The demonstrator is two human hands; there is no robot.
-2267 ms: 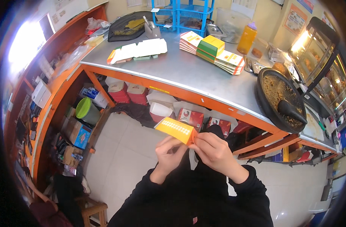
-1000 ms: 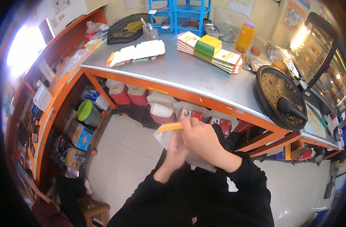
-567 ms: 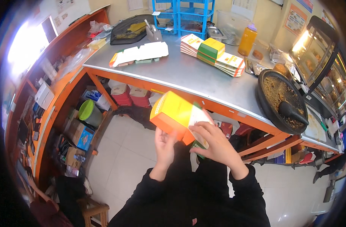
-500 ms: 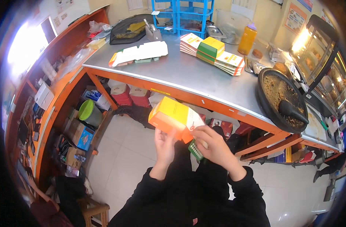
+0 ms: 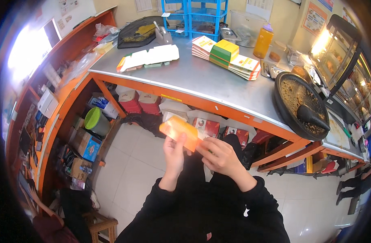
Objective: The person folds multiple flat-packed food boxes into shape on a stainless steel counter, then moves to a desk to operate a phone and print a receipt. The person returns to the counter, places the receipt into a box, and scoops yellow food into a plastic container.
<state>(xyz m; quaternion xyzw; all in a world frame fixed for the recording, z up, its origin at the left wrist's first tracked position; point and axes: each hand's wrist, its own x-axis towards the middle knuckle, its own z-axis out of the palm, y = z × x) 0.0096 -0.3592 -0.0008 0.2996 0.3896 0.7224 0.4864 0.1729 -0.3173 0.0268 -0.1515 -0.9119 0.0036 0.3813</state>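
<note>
A partly folded orange and yellow food carton (image 5: 178,130) is held over my lap, in front of the table. My left hand (image 5: 175,153) grips its near side, with the thumb pressed on the orange panel. At the carton's right end, my right hand (image 5: 218,154) has its fingers pinched on the edge of a flap. A bit of green shows under the right fingers. On the steel table (image 5: 161,85) lies a stack of flat printed cartons (image 5: 242,67) with a green and yellow folded carton (image 5: 225,52) on top. More flat white cartons (image 5: 153,56) lie to the left.
A stone mortar (image 5: 287,109) with a pestle (image 5: 311,117) stands at the table's right end. An orange squeeze bottle (image 5: 263,42) and blue basket rack (image 5: 208,18) are at the back. Red boxes (image 5: 208,126) sit beneath the table. Another person's arm (image 5: 41,204) shows at lower left.
The carton has tilted and turned, so its orange side now faces up more. My right hand has shifted slightly left, and the green part has mostly gone out of sight.
</note>
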